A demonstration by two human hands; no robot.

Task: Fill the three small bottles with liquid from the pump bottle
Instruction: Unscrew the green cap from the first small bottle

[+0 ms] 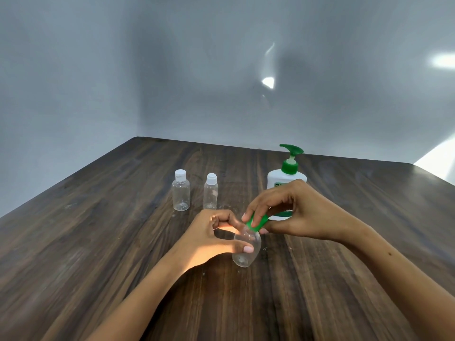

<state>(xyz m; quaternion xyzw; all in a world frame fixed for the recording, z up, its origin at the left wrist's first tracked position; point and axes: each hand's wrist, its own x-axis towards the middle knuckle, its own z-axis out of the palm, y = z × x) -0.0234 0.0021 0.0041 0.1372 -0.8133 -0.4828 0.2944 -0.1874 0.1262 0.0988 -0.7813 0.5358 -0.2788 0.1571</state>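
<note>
At ten o'clock on the wooden table [98, 242] stand two clear small bottles, one white-capped [181, 190] and a slimmer one [210, 191] beside it, both capped and seemingly empty. Nearer centre, the left hand [209, 238] grips the third small bottle [246, 247], also empty-looking, while the right hand [290, 212] pinches its green cap [257, 222], likely unscrewing it. The pump bottle [286, 173] waits at one o'clock, just behind the right hand. Filling seems not yet begun; all three remain. Open tabletop lies all round, edges well away.
</note>
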